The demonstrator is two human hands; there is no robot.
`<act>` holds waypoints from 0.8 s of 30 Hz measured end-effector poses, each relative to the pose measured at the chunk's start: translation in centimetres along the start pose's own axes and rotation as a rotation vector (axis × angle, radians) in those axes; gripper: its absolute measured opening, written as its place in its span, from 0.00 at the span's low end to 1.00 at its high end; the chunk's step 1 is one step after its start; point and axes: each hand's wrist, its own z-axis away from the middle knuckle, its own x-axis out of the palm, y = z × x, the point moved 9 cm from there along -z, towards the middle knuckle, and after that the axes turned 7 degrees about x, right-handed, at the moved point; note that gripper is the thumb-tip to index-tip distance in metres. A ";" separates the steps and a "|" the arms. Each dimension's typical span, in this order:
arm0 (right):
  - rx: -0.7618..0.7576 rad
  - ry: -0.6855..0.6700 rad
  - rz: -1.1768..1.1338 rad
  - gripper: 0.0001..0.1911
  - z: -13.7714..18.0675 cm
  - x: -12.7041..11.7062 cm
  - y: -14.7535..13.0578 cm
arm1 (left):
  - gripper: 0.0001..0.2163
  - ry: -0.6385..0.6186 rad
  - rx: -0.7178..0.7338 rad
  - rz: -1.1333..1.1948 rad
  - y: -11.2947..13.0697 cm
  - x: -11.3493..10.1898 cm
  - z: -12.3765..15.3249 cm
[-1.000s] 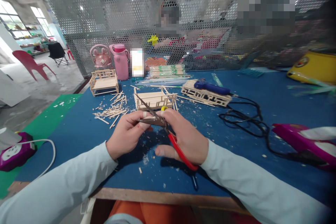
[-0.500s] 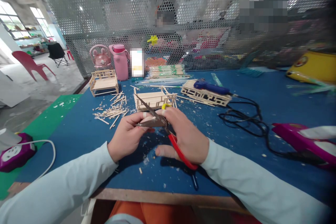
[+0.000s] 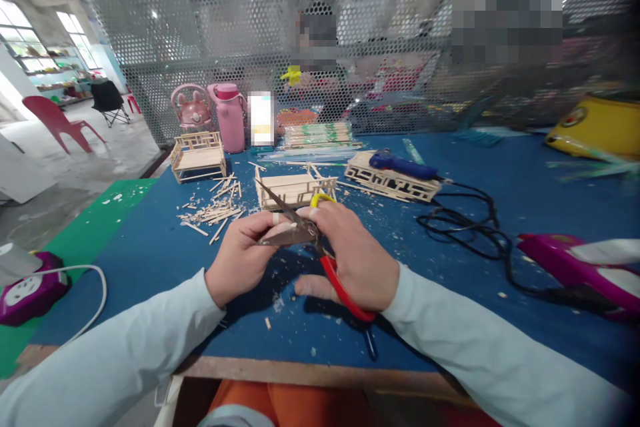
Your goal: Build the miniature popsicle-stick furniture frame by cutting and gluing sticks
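Behind the blue table [image 3: 150, 247] we see a perforated metal screen [image 3: 390, 27], and on the tabletop lie loose short sticks [image 3: 217, 213] beside a small wooden frame [image 3: 287, 187]. Our right hand [image 3: 357, 250] has its grip around the scissors [image 3: 311, 230], blades spread on the near side of that frame, while our left hand [image 3: 240, 257] curls against them; whether its grip pinches anything, we cannot tell.

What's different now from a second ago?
Only a little: the lower blade of the scissors in the right hand has dipped slightly, and more of the yellow handle shows. I see nothing newly grasped or released. The left hand and the miniature wooden furniture stayed about the same.
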 end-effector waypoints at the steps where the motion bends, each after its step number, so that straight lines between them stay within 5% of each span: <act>1: 0.003 -0.009 -0.012 0.40 0.0 0.1 0.0 | 0.11 -0.004 0.009 -0.008 0.1 0.0 0.0; 5: 0.015 -0.022 -0.038 0.36 0.0 0.1 -0.1 | 0.10 -0.025 0.045 -0.053 0.4 0.1 0.0; 10: 0.058 -0.015 0.031 0.16 -0.1 0.0 -0.2 | 0.10 -0.043 0.100 -0.101 0.8 0.0 0.0; 13: 0.058 0.034 0.033 0.19 0.3 -0.1 0.1 | 0.10 -0.033 0.096 -0.103 0.7 0.1 0.1; 18: 0.108 0.003 -0.019 0.09 0.6 0.5 0.9 | 0.12 -0.007 0.021 -0.030 -0.1 0.4 0.2; 24: 0.381 0.166 -0.252 0.02 -0.3 -1.9 1.8 | 0.12 0.017 -0.054 0.061 -1.7 0.2 0.1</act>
